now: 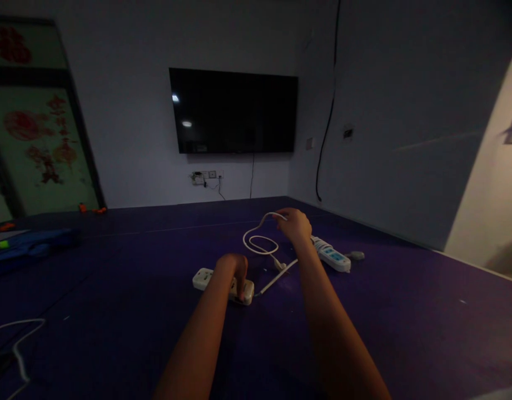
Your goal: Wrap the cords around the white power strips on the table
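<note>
White power strip: flat on the purple surface, at half past eleven with twelve straight ahead, long side slanting from ten o'clock to four. Left hand bent over its near, right-hand end, a fingertip down on the casing; contact plain, but impossible to tell whether gripping or merely pressing. From just off that end, a white lead stretching towards two o'clock and passing out of sight behind the right forearm. Beside the lead, at half past twelve, a pale plug. At one o'clock, a second strip with blue panels, cord wound about its far end, a greyish plug just past its right end.

Farther on, a little right of twelve, Right hand, pinching a white cord between thumb and fingers; cord raised at the grip, then looping leftward and back towards the pale plug. At ten o'clock, well apart, a blue cloth; beyond, towards half past ten, small orange objects.

On the walls: wall sockets near twelve, beneath a dark television; a black cable hanging towards one; a door with red decorations at half past ten.
</note>
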{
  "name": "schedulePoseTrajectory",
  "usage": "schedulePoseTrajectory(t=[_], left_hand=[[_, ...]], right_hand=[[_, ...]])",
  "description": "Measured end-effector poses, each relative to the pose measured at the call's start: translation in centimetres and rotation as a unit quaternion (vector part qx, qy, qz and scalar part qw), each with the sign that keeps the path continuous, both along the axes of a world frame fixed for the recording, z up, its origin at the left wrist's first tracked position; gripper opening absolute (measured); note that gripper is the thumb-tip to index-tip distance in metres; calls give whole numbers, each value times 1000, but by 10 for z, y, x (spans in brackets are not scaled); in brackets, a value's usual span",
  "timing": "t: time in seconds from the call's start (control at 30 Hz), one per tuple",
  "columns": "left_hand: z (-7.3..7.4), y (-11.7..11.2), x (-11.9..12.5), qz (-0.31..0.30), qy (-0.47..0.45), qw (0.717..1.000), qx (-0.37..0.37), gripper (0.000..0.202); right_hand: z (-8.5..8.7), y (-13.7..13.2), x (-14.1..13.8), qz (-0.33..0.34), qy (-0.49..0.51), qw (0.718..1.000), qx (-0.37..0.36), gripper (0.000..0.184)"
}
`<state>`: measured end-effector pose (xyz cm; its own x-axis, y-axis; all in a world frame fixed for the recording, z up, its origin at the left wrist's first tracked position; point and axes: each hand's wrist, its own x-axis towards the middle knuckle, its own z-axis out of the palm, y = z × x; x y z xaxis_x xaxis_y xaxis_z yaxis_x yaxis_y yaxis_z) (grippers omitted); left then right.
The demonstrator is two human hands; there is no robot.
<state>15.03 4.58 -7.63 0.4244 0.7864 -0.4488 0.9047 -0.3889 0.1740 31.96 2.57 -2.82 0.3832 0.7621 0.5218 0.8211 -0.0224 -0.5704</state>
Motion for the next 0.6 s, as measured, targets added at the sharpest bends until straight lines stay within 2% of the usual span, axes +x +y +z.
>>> schedulePoseTrajectory(t=[0.17,0.33,0.5,0.6], left_hand=[[-12,4,9,11,28,1000,-3,47],[-12,6,-3,-3,-46,998,29,35],[8,7,-34,15,-162,980,116,25],[29,4,-60,28,-237,956,172,35]], right_hand=[[-2,1,3,2,19,1000,-3,27],[-6,3,4,12,23,1000,0,26],[-12,9,7,-11,29,999,22,25],[-18,17,12,-8,63,997,41,27]])
